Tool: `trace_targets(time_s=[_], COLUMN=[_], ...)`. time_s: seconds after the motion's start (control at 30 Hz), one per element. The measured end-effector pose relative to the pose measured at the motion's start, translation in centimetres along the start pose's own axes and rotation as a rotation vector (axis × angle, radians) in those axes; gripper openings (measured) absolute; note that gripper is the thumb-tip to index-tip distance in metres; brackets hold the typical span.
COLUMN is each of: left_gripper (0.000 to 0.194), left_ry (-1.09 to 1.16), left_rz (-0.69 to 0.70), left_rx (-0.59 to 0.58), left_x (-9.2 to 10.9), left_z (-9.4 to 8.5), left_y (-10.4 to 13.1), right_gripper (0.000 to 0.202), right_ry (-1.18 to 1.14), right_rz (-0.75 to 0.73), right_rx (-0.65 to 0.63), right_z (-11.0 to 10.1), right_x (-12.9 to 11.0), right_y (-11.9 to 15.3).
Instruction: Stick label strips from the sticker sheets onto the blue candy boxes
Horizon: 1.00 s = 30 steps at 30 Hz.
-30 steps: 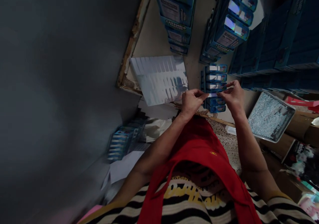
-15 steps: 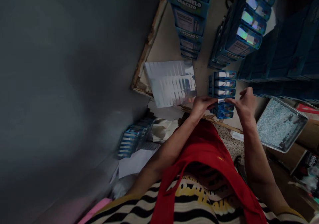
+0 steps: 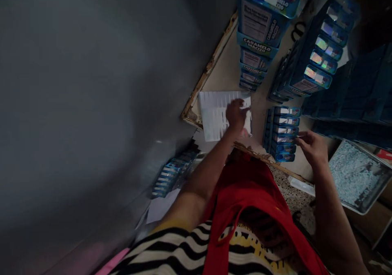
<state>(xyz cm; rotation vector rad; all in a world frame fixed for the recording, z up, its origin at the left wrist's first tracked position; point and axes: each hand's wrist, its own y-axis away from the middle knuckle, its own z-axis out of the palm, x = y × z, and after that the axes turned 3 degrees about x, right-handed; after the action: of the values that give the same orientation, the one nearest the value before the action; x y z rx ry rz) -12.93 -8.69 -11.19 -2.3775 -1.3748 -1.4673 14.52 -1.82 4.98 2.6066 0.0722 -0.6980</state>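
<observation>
My left hand [image 3: 237,116] is over a sheet of silvery strip stickers [image 3: 212,120] lying on the table. Its thumb and forefinger look apart, though motion blurs them somewhat. To the right stands a short row of blue candy packs [image 3: 286,130] in a display box. Shiny strips cover the ends of several packs; the two nearest me show bare blue ends. My right hand [image 3: 314,146] is at the right side of that row. Its thumb and forefinger close in at the end of one candy pack, with the other fingers curled.
A tall stack of boxes marked Caramelo Macizo [image 3: 257,42] stands behind the sheet. More display boxes [image 3: 318,63] rise at the back right, near black scissors [image 3: 297,31]. A tray of blue-white bits [image 3: 352,173] sits at right. The table edge is chipped beside a grey wall [image 3: 107,83].
My left hand has left the candy packs and moved left onto the sticker sheet. My right hand has shifted to the packs' right end. The view has moved slightly.
</observation>
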Motion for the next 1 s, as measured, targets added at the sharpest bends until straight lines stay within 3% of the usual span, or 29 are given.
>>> trace_targets(time_s=[0.07,0.13,0.2,0.27,0.37,0.6,0.8,1.0], left_gripper=[0.062,0.079,0.074,0.051,0.028,0.020,0.015,0.013], left_ry=[-0.196,-0.391,-0.500,-0.520,-0.504,-0.290,-0.219,-0.058], left_rz=[0.075,0.148,0.213,0.252,0.278,0.441,0.455,0.302], left_rx=[0.008,-0.099,-0.258,-0.386,-0.426,-0.473,-0.491,-0.487], left_x=[-0.4,-0.7,-0.8,-0.8,-0.4,1.5,3.0,2.2], left_z=[-2.1,-3.3,-3.7,-3.7,-4.1,-8.2,-11.5,-12.1], left_y=[-4.9,-8.6,-10.6,-11.1,-10.2,-6.8,-3.9,-2.5], right_gripper=[0.050,0.048,0.040,0.031,0.024,0.041,0.045,0.051], right_ry=[0.089,0.126,0.093,0.051,0.079,0.182,0.322,0.374], right_rz=[-0.056,-0.164,-0.294,-0.401,-0.464,-0.512,-0.580,-0.710], right_rx=[0.135,0.240,0.246,0.187,0.109,0.042,-0.029,-0.025], right_z=[-0.3,-0.1,0.9,2.5,5.7,11.9,14.7,16.0], right_x=[-1.0,-2.5,-4.2,-5.6,-7.0,-10.6,-13.2,-12.4], right_y=[0.9,1.9,2.9,3.7,3.9,0.0,-2.5,-1.1])
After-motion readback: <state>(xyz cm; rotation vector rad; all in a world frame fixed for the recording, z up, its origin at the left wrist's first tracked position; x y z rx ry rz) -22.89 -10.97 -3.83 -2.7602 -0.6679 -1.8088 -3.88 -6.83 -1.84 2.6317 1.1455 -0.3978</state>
